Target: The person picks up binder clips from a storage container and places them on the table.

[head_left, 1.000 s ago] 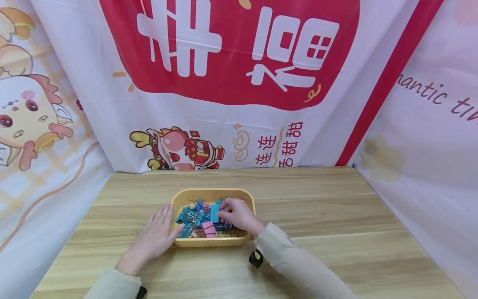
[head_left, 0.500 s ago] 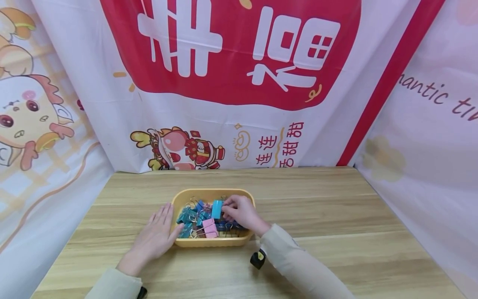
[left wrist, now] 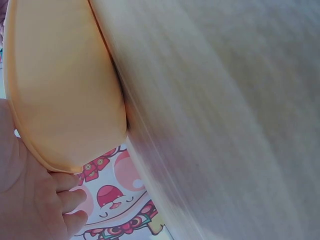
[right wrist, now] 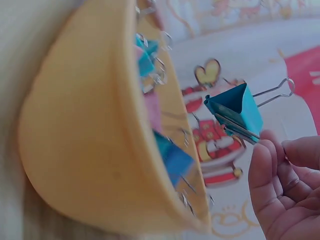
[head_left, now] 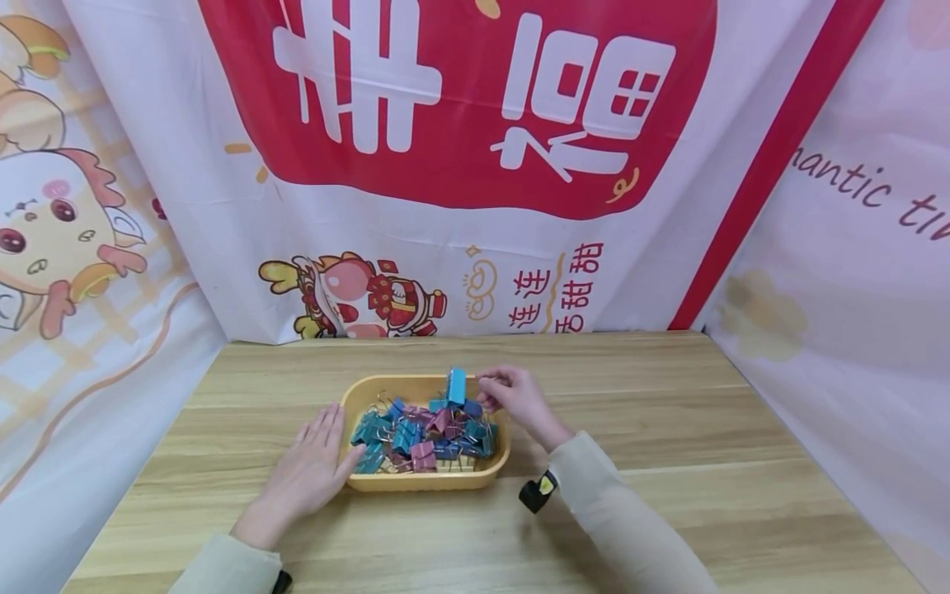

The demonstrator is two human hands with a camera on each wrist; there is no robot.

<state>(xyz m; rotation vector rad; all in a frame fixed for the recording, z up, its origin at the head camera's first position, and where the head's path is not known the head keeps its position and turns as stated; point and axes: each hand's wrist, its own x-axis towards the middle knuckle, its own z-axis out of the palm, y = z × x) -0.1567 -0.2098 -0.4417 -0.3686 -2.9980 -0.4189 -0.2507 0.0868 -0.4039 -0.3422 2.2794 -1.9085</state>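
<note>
A yellow plastic basket [head_left: 423, 483] stands on the table, holding a jumble of binder clips [head_left: 406, 436] in teal, blue and pink. My right hand [head_left: 519, 404] pinches a blue binder clip [head_left: 456, 386] by its wire handle, above the basket's far right rim. In the right wrist view that binder clip [right wrist: 242, 107] hangs off the thumb and fingertips, its second handle sticking out the other side. My left hand [head_left: 315, 462] rests with straight fingers against the basket's left end. The left wrist view has those fingers [left wrist: 70, 197] along the basket's outer wall [left wrist: 65, 85].
The wooden table [head_left: 631, 412] extends around the basket on all sides. A printed cloth [head_left: 475, 190] hangs behind the table's far edge, with more cloth [head_left: 839, 272] along the right side and the left.
My right hand has lifted the blue binder clip out of the pile, moving up and to the right. Pink and teal clips beneath have shifted. The left hand stays in place.
</note>
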